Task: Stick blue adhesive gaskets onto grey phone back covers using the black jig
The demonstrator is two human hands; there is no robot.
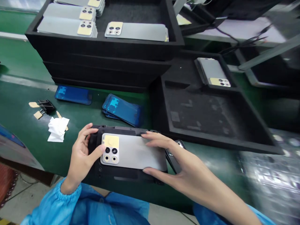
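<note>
A silver phone back cover (138, 153) with a yellow-taped camera block lies in a black fixture (122, 176) at the front edge of the green bench. My left hand (81, 156) holds the fixture's left end, thumb on the cover beside the camera block. My right hand (173, 162) grips the cover's right end, fingers on its top edge and thumb at its lower corner.
Stacked black foam trays (105, 59) with more silver covers stand at the back. A shallower black tray (211, 125) on the right holds another cover (214, 73). Blue film-covered pieces (122, 109), a binder clip (45, 106) and a white wipe (57, 128) lie on the bench.
</note>
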